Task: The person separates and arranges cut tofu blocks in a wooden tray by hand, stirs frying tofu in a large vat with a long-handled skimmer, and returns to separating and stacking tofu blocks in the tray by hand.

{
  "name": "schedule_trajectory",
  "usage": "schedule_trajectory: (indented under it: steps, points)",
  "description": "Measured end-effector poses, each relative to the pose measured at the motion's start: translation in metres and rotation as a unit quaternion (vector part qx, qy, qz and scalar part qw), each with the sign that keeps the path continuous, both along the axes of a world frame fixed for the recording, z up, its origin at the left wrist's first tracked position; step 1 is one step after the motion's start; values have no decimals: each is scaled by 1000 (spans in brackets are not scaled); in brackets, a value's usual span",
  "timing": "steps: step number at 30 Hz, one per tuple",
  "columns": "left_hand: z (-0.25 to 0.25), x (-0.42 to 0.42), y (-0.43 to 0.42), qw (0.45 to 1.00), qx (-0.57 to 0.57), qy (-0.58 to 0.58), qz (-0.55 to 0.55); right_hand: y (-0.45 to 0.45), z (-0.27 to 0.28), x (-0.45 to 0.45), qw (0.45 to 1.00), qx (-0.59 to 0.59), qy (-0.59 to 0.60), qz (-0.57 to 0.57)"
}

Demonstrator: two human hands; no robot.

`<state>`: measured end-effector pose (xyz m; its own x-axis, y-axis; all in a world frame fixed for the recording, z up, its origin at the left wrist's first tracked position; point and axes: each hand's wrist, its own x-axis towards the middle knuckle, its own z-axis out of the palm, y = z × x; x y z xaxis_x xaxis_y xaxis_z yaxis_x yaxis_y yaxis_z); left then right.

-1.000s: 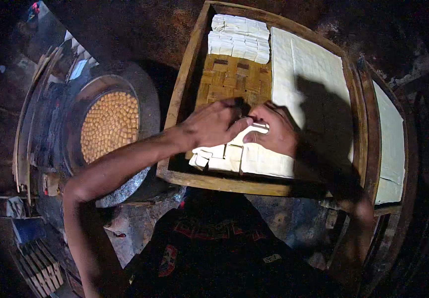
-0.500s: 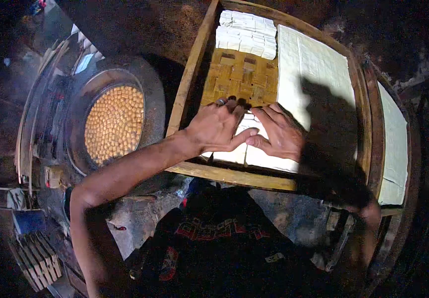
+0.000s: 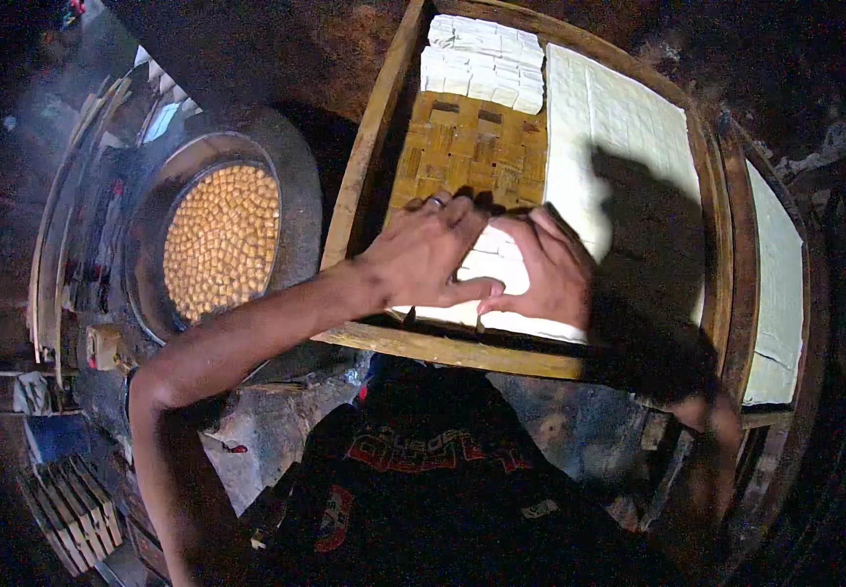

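Observation:
A wooden-framed tray [image 3: 462, 352] with a woven bamboo base [image 3: 462, 157] holds white cut blocks [image 3: 486, 64] at its upper left and a white sheet [image 3: 628, 112] on the right. Near the front edge, my left hand [image 3: 428, 249] and my right hand [image 3: 545, 269] are curved round white pieces [image 3: 496, 262], one from each side. The thumbs nearly meet at the near side of the pieces. My left hand's fingertips are in shadow at the far side. A ring shows on my left hand.
Left of the tray is a large round pan [image 3: 144, 254] full of small golden-brown pieces [image 3: 222, 240]. A second framed white sheet [image 3: 775, 284] lies at the far right. Long wooden strips [image 3: 59, 235] stand at the left, and a slatted wooden object [image 3: 70, 514] is at the lower left.
Both hands have drawn in round the white pieces and moved slightly toward me. The thumbs have shifted down, and more of the white pieces shows between the hands than half a second ago.

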<state>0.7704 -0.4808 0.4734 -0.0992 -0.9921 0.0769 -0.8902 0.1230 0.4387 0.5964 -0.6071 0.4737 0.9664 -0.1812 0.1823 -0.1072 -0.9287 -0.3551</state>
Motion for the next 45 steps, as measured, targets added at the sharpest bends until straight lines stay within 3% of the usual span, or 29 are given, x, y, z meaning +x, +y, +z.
schedule_trajectory:
  steps: [2, 5, 13, 15, 17, 19, 20, 21, 22, 23, 24, 26, 27, 28, 29, 31, 33, 34, 35, 45]
  points:
    - [-4, -5, 9, 995, -55, -82, -16, 12, 1, -8, 996, -81, -22, 4]
    - [-1, -5, 16, 995, -39, -86, -29, 9, 1, -9, 995, -97, -9, 29]
    - [-6, 5, 2, 994, -62, -77, -41, -8, -10, -3, 998, -22, -29, 53]
    - [-5, 12, -6, 997, -17, -53, -53, -12, -15, 3, 985, 161, 59, -14]
    - [-5, 19, -17, 999, -21, -4, -48, -29, -5, 17, 978, 193, 77, 2]
    - [-9, 32, -30, 998, -26, 42, -42, -53, 7, 33, 937, 285, 190, 76]
    - [-11, 39, -38, 992, 7, 111, -64, -67, -10, 35, 903, 363, 195, 118]
    - [-7, 45, -45, 979, 40, 178, -86, -73, -8, 39, 905, 359, 194, 120]
    - [2, 52, -50, 972, 127, 186, -71, -80, -7, 43, 867, 430, 218, 125]
    - [3, 60, -57, 973, 123, 182, -70, -86, -6, 47, 823, 498, 240, 129]
    - [6, 69, -66, 968, 130, 194, -90, -89, -4, 55, 822, 510, 211, 141]
    - [11, 84, -80, 963, 115, 227, -88, -98, 9, 62, 876, 458, 133, 74]
    - [19, 92, -89, 977, 71, 184, -77, -102, 17, 69, 900, 421, 105, 37]
    - [19, 100, -100, 988, 1, 135, -73, -114, 12, 78, 964, 260, 44, 23]
    - [19, 106, -111, 991, -69, 86, -71, -118, 9, 88, 980, 192, -29, 37]
    - [7, 116, -126, 994, -76, 24, -77, -124, 3, 102, 996, 77, -45, 20]
    - [-5, 114, -129, 986, -34, -145, -75, -125, -3, 104, 998, 30, 57, -9]
    - [-5, 111, -130, 980, 19, -181, -77, -127, -5, 106, 998, 6, 26, 50]
    - [-5, 110, -131, 980, 16, -184, -80, -126, -7, 102, 999, -23, 22, 31]
    - [-19, 114, -127, 978, -51, -195, -52, -135, -23, 97, 1000, 11, -23, 3]
